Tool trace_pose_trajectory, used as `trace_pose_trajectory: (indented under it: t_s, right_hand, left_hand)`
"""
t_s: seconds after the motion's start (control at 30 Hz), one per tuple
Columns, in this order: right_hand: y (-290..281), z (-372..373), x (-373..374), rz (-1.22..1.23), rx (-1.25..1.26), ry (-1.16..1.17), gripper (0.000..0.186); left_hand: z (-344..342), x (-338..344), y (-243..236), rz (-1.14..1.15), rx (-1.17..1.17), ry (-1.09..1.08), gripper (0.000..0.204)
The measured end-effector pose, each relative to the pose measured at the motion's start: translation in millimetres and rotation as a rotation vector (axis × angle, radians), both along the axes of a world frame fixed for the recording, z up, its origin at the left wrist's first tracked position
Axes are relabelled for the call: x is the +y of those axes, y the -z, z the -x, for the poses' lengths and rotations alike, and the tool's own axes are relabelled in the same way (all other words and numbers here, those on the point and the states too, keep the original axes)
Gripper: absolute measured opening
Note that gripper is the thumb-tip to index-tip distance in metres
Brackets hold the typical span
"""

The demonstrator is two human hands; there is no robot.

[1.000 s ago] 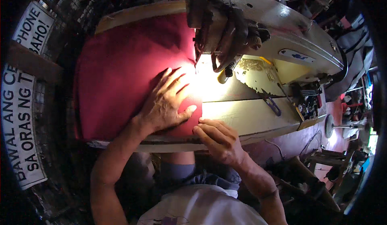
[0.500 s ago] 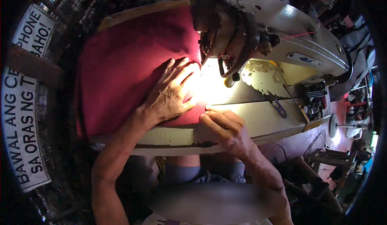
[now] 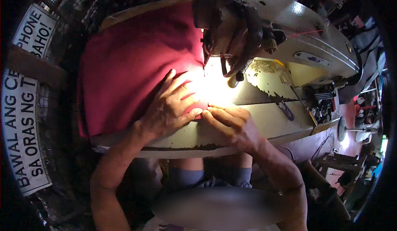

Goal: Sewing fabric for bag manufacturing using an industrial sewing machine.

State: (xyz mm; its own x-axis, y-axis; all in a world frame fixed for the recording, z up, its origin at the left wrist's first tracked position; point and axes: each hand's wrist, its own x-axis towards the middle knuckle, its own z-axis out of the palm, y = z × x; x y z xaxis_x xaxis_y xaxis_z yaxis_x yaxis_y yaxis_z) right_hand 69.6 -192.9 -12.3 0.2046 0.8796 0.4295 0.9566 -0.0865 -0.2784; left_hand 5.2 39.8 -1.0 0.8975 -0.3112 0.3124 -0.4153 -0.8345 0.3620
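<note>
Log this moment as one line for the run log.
left hand: flat on dark red fabric | right hand: pinching fabric's near edge | sewing machine: head above fabric, lamp lit | table: worn

I saw dark red cloth (image 3: 136, 61) under a grey-white sewing machine (image 3: 289, 28), on a cream table (image 3: 264, 127) with worn dark patches, beside white signs (image 3: 20, 135) lettered black.

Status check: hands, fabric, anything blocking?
Left hand flat on red fabric. Right hand pinches its near edge. Sewing machine head just beyond; nothing between.
</note>
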Motion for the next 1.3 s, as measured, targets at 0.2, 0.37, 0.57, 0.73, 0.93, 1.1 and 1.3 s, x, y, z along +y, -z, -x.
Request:
trace_pose_trajectory:
  t_s: [0.2,0.37,0.57,0.73,0.93,1.1,1.3]
  right_hand:
    - [5.8,-27.2,12.5,-0.038,-0.061,-0.037,0.048]
    - [8.6,-47.2,22.3,-0.034,-0.075,0.000,0.043]
    - [12.9,-47.0,-6.0,0.081,0.406,0.279,0.033]
    - [12.5,-50.6,-12.5,-0.169,0.501,0.417,0.025]
    - [-9.1,-43.7,-1.3,0.081,0.188,0.195,0.032]
    - [-13.0,-42.6,2.1,0.147,0.162,0.185,0.033]
    - [-7.6,-46.7,2.1,0.066,0.181,0.152,0.033]
  left_hand:
    - [-25.2,11.8,4.8,-0.061,-0.113,0.045,0.038]
    - [-46.9,22.1,8.5,-0.045,-0.139,0.072,0.035]
    - [-55.2,30.1,12.9,0.019,-0.059,0.023,0.029]
    - [-54.5,29.9,16.5,0.052,-0.093,0.023,0.030]
    - [-51.8,28.0,12.6,0.057,-0.127,0.039,0.030]
    - [-50.5,28.1,7.2,0.012,-0.174,0.184,0.022]
    - [-56.2,30.0,8.5,0.173,-0.145,0.234,0.017]
